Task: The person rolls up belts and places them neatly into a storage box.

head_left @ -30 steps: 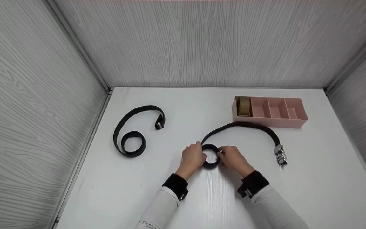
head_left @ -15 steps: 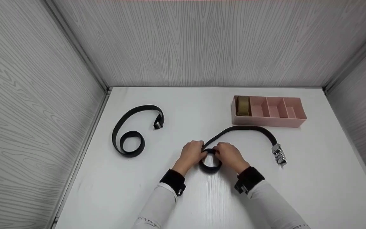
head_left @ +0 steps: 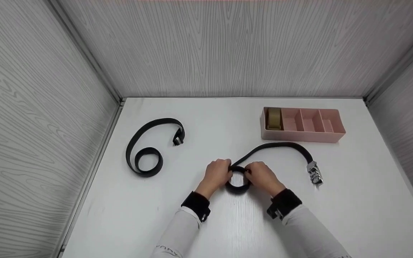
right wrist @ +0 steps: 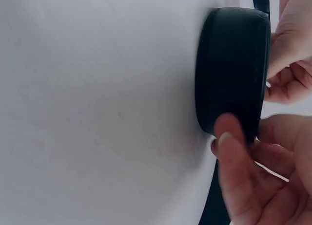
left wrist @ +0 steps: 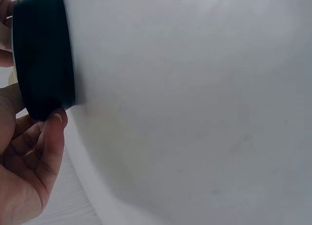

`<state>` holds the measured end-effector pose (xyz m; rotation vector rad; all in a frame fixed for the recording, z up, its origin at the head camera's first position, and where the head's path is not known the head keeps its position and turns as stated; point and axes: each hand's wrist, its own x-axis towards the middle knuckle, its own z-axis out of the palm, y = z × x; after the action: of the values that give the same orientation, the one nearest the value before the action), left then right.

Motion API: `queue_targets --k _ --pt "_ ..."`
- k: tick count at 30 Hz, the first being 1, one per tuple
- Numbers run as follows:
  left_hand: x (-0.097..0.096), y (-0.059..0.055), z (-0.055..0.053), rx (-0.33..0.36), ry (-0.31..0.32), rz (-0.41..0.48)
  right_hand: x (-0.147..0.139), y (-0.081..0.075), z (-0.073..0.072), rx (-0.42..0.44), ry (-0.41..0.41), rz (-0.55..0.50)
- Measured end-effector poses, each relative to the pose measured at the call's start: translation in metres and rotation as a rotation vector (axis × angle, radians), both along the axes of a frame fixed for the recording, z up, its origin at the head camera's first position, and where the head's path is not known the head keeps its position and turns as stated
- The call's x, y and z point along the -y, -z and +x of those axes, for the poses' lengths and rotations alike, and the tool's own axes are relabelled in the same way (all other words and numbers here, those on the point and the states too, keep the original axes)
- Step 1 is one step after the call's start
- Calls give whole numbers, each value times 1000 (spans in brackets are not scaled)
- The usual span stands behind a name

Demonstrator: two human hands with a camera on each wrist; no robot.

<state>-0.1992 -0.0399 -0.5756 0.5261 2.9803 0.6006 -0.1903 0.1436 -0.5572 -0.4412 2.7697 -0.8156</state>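
Note:
A black belt [head_left: 277,144] lies on the white table, its near end wound into a round coil [head_left: 237,190] standing on edge. From the coil the strap curves right to a silver buckle [head_left: 314,173]. My left hand [head_left: 216,175] pinches the coil's left side, thumb inside the ring. On the opposite side my right hand [head_left: 262,176] pinches the coil wall. In the left wrist view the fingertips [left wrist: 57,119] press the coil's outer face. The right wrist view shows the coil [right wrist: 233,69] between thumb and fingers, with strap running below.
A second black belt [head_left: 134,141], partly coiled, lies at the left with its buckle [head_left: 178,140] end curled in. At the back right stands a pink divided box [head_left: 301,136] holding a brownish rolled belt [head_left: 274,119] in its left compartment. Grey panels surround the table.
The coil has shifted slightly nearer to me, and the strap has drawn away from the pink box. My right hand went to the coil's far side, then back toward its right side.

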Motion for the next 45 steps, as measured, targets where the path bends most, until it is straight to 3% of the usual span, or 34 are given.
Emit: queue_targets --k 8,13,17,25,28,37,45 --pt "-1 -2 -1 66 -6 93 9 -1 2 -226 -53 175" --pt "-3 -1 0 47 -8 78 11 5 0 -338 -94 187" --pt "-6 1 1 3 5 44 7 5 -1 -279 -79 122" --pt "-7 2 3 -34 -45 29 -6 -8 5 50 58 24" --pt "-8 2 3 -33 -59 32 -6 -8 9 96 68 0" --pt "-6 0 1 86 -19 142 4 1 8 -170 19 95" --pt "-9 -1 1 -22 -12 5 6 9 3 -253 -49 78"
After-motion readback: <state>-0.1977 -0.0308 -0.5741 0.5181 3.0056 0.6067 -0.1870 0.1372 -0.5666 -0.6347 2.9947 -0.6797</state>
